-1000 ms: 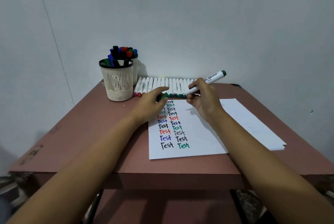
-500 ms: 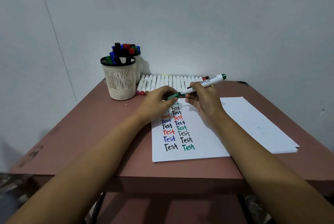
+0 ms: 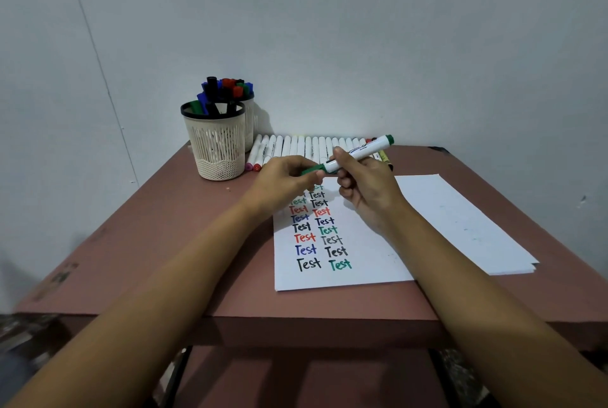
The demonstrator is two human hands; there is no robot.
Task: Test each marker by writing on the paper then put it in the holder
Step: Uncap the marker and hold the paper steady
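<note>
We see the right hand (image 3: 368,187) holding a green marker (image 3: 362,151) in the air above the top of the paper (image 3: 362,263). Its thumb and fingers curl round the lower part of the white barrel, so the marker slants up to the right with its green tail end high. The left hand (image 3: 283,184) meets it from the other side and pinches the green cap (image 3: 312,170) at the marker's lower end between thumb and fingertips. The cap touches the barrel, but we cannot tell whether it is pushed fully home. The paper lies on the reddish-brown table (image 3: 164,243) and carries two columns of the word "Test" in black, blue, red and green. It overlaps a stack of white sheets (image 3: 467,223) to its right. At the table's far left stands the cream mesh holder (image 3: 217,144) with several markers upright in it, and a second holder (image 3: 250,118), also filled, stands just behind it. A row of white markers (image 3: 306,147) lies side by side along the wall, to the right of the holders and beyond the hands.
</note>
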